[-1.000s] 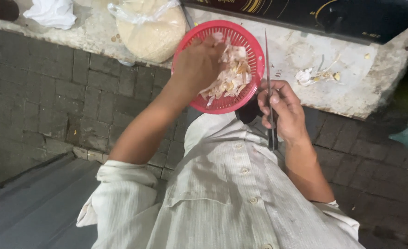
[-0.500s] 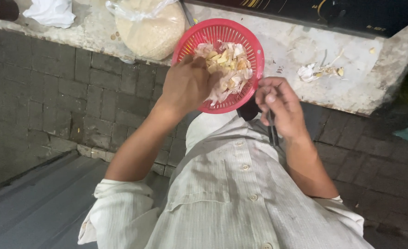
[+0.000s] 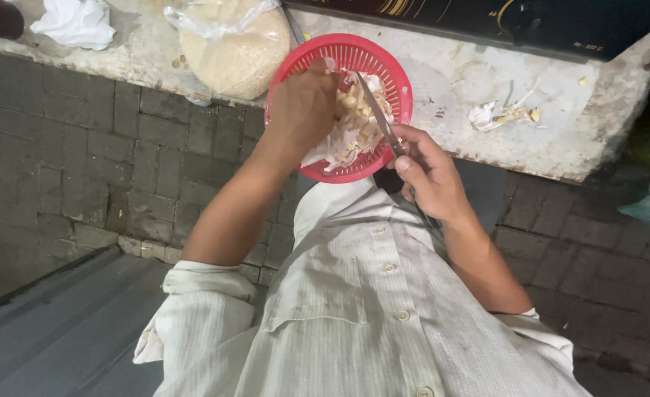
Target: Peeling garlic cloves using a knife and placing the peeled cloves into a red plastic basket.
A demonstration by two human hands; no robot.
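Below, nearest the lens, a pale ribbed button-up shirt with rolled sleeves fills the lower frame, above a grey corrugated metal sheet and a dark brick-paved floor. Past the shirt, the right hand is closed around the dark handle of a thin-bladed knife, whose blade slants up across a round red plastic basket with slotted walls. The left hand reaches into the basket, fingers curled down among pale, papery peels and small yellowish pieces; what they pinch cannot be made out. The basket sits at the front edge of a rough, stained concrete ledge. Just left of the basket lies a clear plastic bag of beige grain-like contents, farther left a crumpled white cloth, and to the right a small heap of peel scraps. Behind runs a dark panel, cut off by the frame.
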